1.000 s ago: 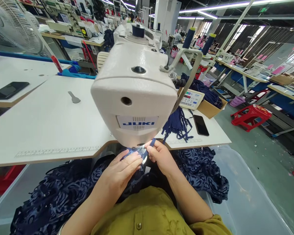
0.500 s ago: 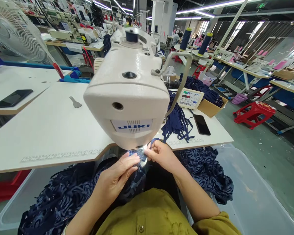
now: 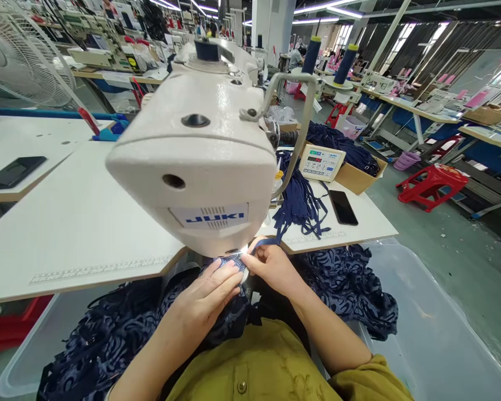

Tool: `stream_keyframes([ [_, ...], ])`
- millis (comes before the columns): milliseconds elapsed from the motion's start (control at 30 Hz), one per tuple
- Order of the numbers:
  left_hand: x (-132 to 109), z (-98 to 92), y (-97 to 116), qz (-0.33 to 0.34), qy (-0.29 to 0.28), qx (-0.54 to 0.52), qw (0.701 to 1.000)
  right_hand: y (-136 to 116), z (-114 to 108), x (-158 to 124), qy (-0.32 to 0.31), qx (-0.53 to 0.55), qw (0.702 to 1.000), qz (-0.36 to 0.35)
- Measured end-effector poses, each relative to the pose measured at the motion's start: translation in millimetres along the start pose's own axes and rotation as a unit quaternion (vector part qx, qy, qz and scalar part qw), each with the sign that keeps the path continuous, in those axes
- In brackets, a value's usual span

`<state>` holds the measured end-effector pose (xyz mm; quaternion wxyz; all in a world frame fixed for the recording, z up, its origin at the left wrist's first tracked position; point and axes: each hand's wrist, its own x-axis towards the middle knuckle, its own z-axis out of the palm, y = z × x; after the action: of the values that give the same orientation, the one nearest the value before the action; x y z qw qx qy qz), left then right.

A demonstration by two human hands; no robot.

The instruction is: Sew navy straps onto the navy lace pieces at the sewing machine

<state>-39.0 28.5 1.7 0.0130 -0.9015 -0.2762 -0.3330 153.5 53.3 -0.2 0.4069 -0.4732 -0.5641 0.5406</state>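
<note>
Beneath the white JUKI sewing machine head (image 3: 196, 161), a blue patterned fabric piece (image 3: 229, 260) lies at the lit needle area. My left hand (image 3: 206, 292) rests on it with fingers stretched out flat and close together. Just right of the needle area, my right hand (image 3: 275, 267) is closed, thumb and forefinger pinching a narrow navy strap (image 3: 267, 241). This strap runs right from the fingers toward the pile of navy straps (image 3: 298, 203) on the table. The machine head hides the needle's upper part, and the fingers cover much of the fabric.
Bins of dark patterned fabric (image 3: 104, 340) sit below the white table (image 3: 67, 223). A control panel (image 3: 321, 162), a phone (image 3: 343, 208) and a cardboard box (image 3: 361, 177) stand at right. Another phone (image 3: 14, 172) and a fan (image 3: 20, 55) are at left. A red stool (image 3: 434, 186) stands on the floor.
My view has shifted, so the machine head appears farther left. My left hand lies flatter over the fabric. More of the strap shows, stretched between my right hand and the pile.
</note>
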Motion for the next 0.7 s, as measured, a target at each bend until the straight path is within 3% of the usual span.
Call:
stream_keyframes([
  [200, 1, -0.4, 0, 0.003, -0.033, 0.008, 0.999, 6, 1, 2, -0.010, 0.024, 1.000, -0.004],
  [400, 2, -1.4, -3, 0.026, -0.016, 0.027, 0.999, 6, -10, 7, -0.049, -0.022, 0.999, -0.008],
  [567, 9, -5.2, 12, -0.049, 0.005, 0.087, 0.995, -3, -13, 22, 0.005, -0.062, 0.997, -0.040],
  [700, 12, -4.0, 21, -0.077, 0.013, 0.135, 0.988, -9, -8, 34, 0.009, -0.138, 0.987, -0.076],
])
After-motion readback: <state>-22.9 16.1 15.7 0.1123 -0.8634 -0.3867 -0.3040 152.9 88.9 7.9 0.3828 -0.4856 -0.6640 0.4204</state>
